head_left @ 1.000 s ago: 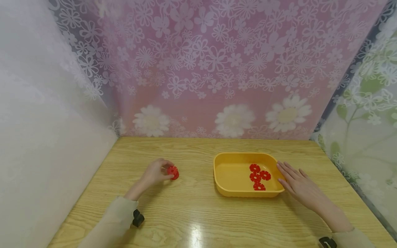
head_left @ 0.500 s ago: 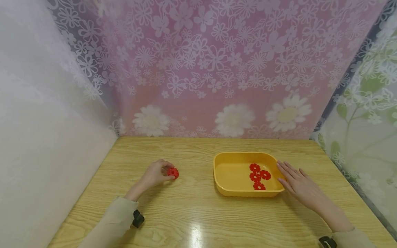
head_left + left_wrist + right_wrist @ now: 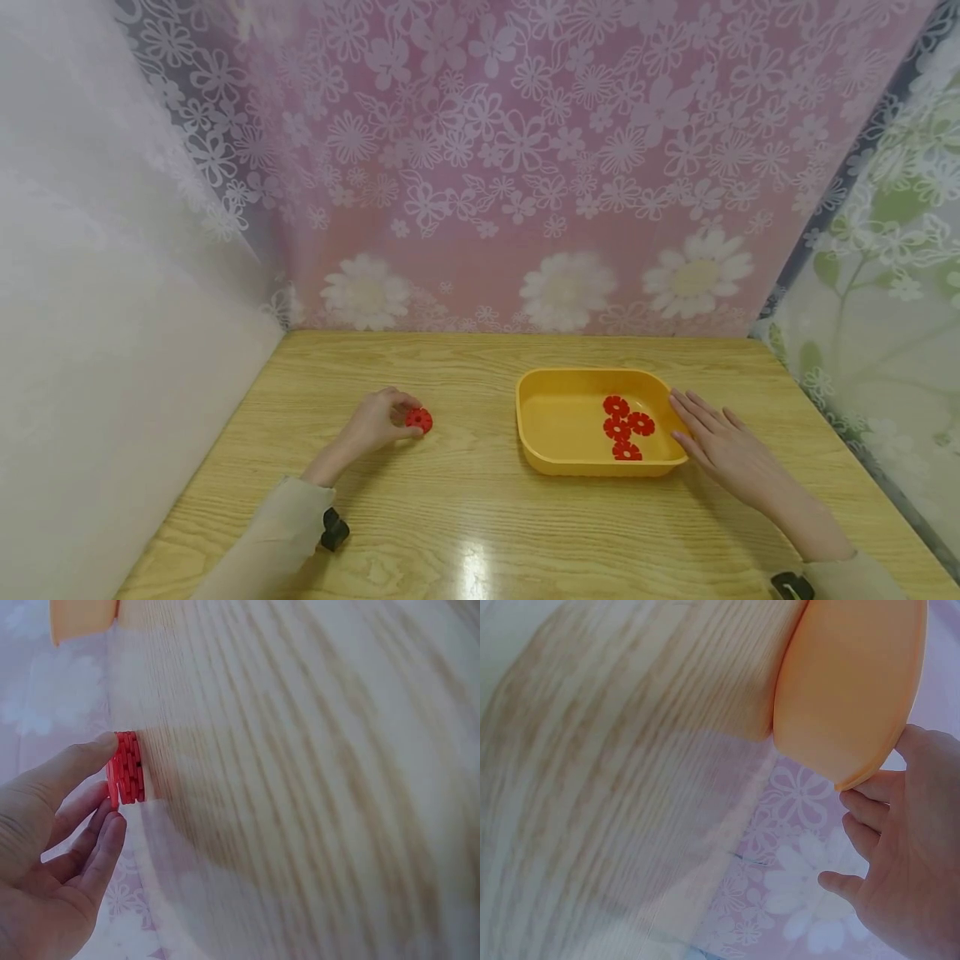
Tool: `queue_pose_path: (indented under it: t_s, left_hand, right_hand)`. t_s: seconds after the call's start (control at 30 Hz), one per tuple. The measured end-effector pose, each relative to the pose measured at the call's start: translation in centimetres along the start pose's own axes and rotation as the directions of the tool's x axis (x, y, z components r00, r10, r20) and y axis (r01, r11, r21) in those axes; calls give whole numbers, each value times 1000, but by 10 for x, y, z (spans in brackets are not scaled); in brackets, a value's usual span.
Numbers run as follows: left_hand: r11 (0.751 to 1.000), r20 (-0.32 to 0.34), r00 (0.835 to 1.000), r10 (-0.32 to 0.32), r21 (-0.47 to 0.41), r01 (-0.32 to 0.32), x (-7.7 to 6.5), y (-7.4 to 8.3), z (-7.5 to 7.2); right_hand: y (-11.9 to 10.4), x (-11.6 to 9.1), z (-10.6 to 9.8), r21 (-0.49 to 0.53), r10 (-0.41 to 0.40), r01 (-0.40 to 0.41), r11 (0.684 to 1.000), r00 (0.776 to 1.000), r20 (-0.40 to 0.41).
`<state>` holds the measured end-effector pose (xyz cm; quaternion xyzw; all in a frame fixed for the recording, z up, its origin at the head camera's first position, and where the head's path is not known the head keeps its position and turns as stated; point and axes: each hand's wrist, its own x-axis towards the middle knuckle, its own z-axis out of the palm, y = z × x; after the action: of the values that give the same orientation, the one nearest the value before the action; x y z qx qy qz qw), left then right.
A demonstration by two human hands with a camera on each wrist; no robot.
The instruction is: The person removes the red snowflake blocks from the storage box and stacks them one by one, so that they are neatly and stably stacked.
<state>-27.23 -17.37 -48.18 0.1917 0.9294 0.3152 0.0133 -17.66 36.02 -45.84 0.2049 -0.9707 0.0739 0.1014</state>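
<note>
At the left, the person's left hand [image 3: 378, 418], thumb and fingers curled with a small gap between them, pinches the edges of the top piece of a short stack of red flower-shaped discs [image 3: 133, 769] on the wooden table [image 3: 465, 492]. Well apart to the right sits a yellow tray [image 3: 558, 427], four red pieces [image 3: 617, 429] lying toward its right end, and beyond them the right hand [image 3: 726, 450], fingers nearly straight, touches the tray's right rim without gripping it.
</note>
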Motion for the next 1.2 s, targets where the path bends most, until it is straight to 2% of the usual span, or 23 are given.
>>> queue_pose_path:
  t_s: [0.5, 0.77, 1.0, 1.2]
  left_hand:
    - [1000, -8, 1000, -11, 8, 11, 1, 0, 0]
    - [1000, -5, 1000, -15, -20, 15, 0, -1, -1]
    - [996, -84, 996, 28, -79, -35, 2, 1, -6]
    - [992, -141, 988, 58, -103, -73, 6, 10, -10]
  right_hand:
    - [1, 1, 2, -2, -2, 2, 1000, 1000, 0]
    - [1, 1, 2, 9, -3, 3, 1000, 1000, -5]
    - [1, 0, 2, -2, -7, 7, 1000, 1000, -14]
    - [1, 0, 1, -4, -4, 4, 1000, 1000, -6]
